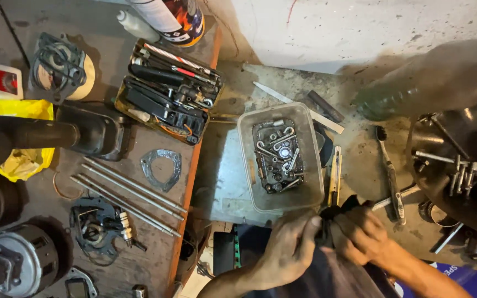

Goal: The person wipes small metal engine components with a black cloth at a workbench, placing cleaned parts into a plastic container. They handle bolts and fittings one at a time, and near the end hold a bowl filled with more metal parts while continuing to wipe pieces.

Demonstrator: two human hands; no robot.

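One desk [139,232], orange edge running vertically mid-frame. One clear plastic tub [280,157] of bolts, open floor around it. Three long rods [128,196] lie diagonal, pointing lower right. Both hands, left hand [291,248] and right hand [362,232], clenched on one black rag [335,212], bottom centre, just below tub.

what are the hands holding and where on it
Both hands, left hand and right hand, pinch a small black, rag-like piece between their fingertips, one grip on each side. What exactly it is cannot be told.
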